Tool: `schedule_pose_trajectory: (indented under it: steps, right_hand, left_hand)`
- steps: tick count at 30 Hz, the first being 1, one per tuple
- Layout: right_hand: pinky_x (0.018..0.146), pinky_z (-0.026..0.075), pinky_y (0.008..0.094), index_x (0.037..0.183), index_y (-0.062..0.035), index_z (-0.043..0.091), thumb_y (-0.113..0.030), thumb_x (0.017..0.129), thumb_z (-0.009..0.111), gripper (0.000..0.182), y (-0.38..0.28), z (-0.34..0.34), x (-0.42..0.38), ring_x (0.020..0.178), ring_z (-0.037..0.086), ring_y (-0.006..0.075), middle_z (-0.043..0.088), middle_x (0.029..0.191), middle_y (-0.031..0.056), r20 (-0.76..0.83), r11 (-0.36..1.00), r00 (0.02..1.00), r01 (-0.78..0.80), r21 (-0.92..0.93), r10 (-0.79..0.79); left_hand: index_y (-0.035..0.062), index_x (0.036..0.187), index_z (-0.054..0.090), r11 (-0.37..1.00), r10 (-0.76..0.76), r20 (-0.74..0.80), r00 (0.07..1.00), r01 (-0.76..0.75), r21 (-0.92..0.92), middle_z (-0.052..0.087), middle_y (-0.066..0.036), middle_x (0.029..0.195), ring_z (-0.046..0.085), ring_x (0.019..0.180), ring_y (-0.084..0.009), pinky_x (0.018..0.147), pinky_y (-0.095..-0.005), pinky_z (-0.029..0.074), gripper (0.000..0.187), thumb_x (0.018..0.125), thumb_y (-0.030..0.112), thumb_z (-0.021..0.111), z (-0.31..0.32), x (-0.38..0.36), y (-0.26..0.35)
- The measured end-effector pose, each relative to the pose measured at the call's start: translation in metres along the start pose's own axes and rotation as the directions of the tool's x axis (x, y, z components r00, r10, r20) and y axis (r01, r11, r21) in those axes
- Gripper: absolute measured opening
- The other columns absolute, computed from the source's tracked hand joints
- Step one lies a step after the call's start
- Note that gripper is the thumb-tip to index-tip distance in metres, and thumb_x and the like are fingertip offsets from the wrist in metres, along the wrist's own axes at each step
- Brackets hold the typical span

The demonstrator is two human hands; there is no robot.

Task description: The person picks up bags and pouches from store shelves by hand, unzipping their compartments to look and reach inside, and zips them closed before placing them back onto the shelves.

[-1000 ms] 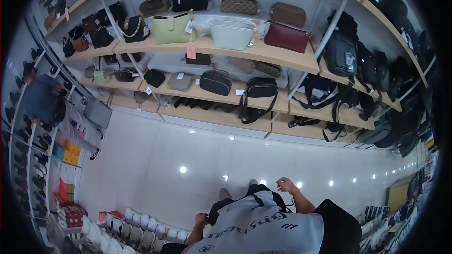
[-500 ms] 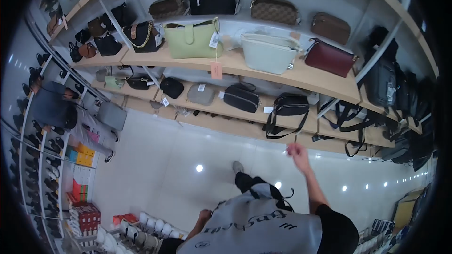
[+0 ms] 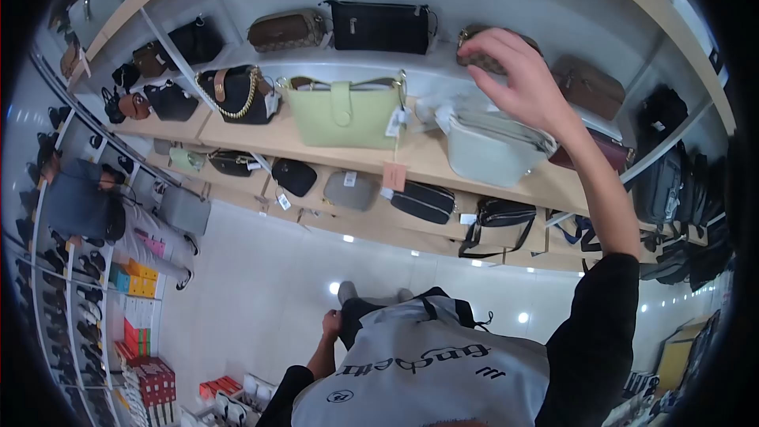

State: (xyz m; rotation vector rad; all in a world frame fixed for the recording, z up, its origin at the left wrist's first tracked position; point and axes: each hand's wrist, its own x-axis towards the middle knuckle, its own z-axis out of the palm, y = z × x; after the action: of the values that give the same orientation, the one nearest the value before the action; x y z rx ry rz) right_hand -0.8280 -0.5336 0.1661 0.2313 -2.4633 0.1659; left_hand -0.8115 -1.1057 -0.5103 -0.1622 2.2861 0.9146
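My right hand is raised to the upper shelf, with thumb and fingers apart and nothing between them. In this view it overlaps a brown checkered bag, hiding part of it. Below the hand stands a pale mint bag, its top edge close under my wrist. A dark red bag is partly covered by my forearm. Left of these sits a light green handbag with a white tag. Down by my thigh, my left hand hangs with its fingers curled in, no object showing in it.
More bags line the shelves, including a long black one and a brown one. A lower shelf runs beneath. At the left, a person stands beside shoe racks and stacked boxes. Backpacks hang at the right.
My right hand has risen from below the lower shelf to the upper shelf, and its fingers have spread. My body has come closer to the shelves, and the view has shifted.
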Motion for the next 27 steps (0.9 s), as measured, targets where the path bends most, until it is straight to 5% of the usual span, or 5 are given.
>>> schedule_pose_trajectory:
  steps: [7,12,18,24,27]
  right_hand:
    - [0.111,0.051,0.0473,0.149,-0.0054,0.057,-0.028,0.092,0.078,0.065,0.077,0.106,0.111,0.127,0.062,0.0375,0.064,0.141,0.0166,0.078,0.945,0.991,-0.075,-0.318,0.105]
    - [0.116,0.046,0.0484,0.154,-0.0042,0.054,-0.040,0.086,0.088,0.084,0.108,0.146,0.160,0.132,0.060,0.0427,0.063,0.142,0.0259,0.340,0.967,0.906,-0.226,-0.113,0.252]
    - [0.099,0.055,0.0476,0.135,-0.0135,0.069,-0.033,0.085,0.088,0.056,0.088,0.154,0.167,0.115,0.069,0.0380,0.073,0.123,0.0136,0.262,0.907,0.883,-0.318,-0.275,0.389]
    - [0.088,0.061,0.0437,0.126,-0.0200,0.073,-0.025,0.091,0.080,0.036,0.023,0.129,0.171,0.107,0.071,0.0305,0.074,0.117,0.0022,-0.066,0.788,0.986,-0.164,-0.594,0.155]
    - [0.083,0.062,0.0422,0.128,-0.0235,0.076,-0.029,0.090,0.081,0.039,-0.009,0.096,0.176,0.105,0.070,0.0281,0.074,0.119,0.0001,-0.248,0.705,0.969,-0.166,-0.689,-0.014]
  left_hand:
    - [-0.0057,0.102,0.071,0.957,0.247,0.124,0.961,-0.222,-0.185,0.067,-0.011,0.083,0.063,0.072,-0.0228,0.062,-0.0422,0.051,0.035,0.098,0.026,0.058,-0.071,0.077,-0.003]
    - [-0.0056,0.105,0.071,0.928,-0.061,0.267,0.962,0.153,-0.339,0.067,-0.011,0.082,0.063,0.066,-0.0193,0.056,-0.0359,0.050,0.028,0.097,0.019,0.059,-0.143,0.132,0.023]
    - [-0.0056,0.109,0.071,0.944,-0.055,0.285,0.957,0.143,-0.299,0.072,-0.015,0.084,0.069,0.068,-0.0221,0.054,-0.0324,0.056,0.026,0.097,0.016,0.062,-0.184,0.184,0.013]
    - [-0.0015,0.111,0.075,0.979,0.187,0.331,0.925,-0.147,-0.143,0.078,-0.015,0.089,0.075,0.075,-0.0213,0.069,-0.0364,0.060,0.033,0.099,0.027,0.067,-0.194,0.200,0.050]
    - [0.0068,0.105,0.073,0.750,0.643,0.211,0.736,-0.661,0.022,0.074,-0.011,0.088,0.069,0.078,-0.0145,0.074,-0.0315,0.056,0.022,0.103,0.028,0.071,-0.217,0.179,0.119]
